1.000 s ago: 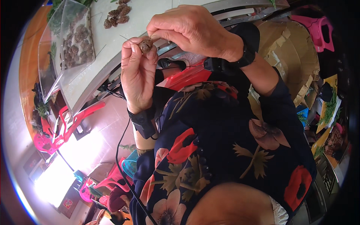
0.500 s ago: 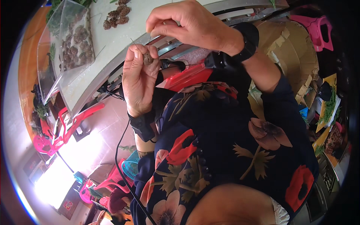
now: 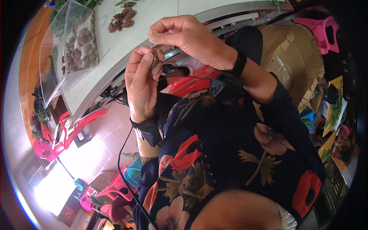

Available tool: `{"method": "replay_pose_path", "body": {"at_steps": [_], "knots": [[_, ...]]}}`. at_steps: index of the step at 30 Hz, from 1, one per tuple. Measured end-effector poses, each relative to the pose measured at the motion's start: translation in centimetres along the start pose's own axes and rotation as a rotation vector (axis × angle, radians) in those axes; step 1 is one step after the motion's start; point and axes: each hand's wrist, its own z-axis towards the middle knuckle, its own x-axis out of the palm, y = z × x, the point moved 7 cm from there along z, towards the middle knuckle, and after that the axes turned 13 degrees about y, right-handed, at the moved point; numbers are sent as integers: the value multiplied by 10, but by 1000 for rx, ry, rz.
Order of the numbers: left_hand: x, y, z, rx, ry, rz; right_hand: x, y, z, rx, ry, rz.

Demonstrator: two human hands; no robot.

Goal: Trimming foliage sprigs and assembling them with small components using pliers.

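Between the thumb and fingers of my left hand (image 3: 141, 84) is a small brown pine cone (image 3: 155, 60), held just off the table's near edge. My right hand (image 3: 188, 40) is above it and slightly to the right, thumb and forefinger pinched together. A thin wire ran from that pinch to the cone a moment earlier; now it is too fine to make out clearly. Loose pine cones (image 3: 124, 17) lie in a small cluster on the white table (image 3: 161, 9), beyond both hands.
A clear plastic bag (image 3: 78, 46) of pine cones lies at the table's left, with green sprigs behind it. Thin wire (image 3: 103, 55) rests beside the bag. Below the table are a red plastic stool (image 3: 191, 82) and, to the right, torn cardboard (image 3: 295, 65) and a pink stool (image 3: 326, 32).
My right hand has lowered and turned, its wrist dropping toward my body. My left hand has turned the pine cone and stays nearly in place. The wire ends no longer stand out clearly.
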Motion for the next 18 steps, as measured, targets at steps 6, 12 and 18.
{"method": "replay_pose_path", "body": {"at_steps": [6, 12, 18], "knots": [[-3, -1, 3, 35, 45, -137, -6, -7, -11, 56, -106, 83], [-2, -2, 1, 28, -59, -204, 10, -15, -6, 89, 16, 217], [1, -1, 1, 14, -119, -20, 5, 2, -5, -89, -70, -76]]}}
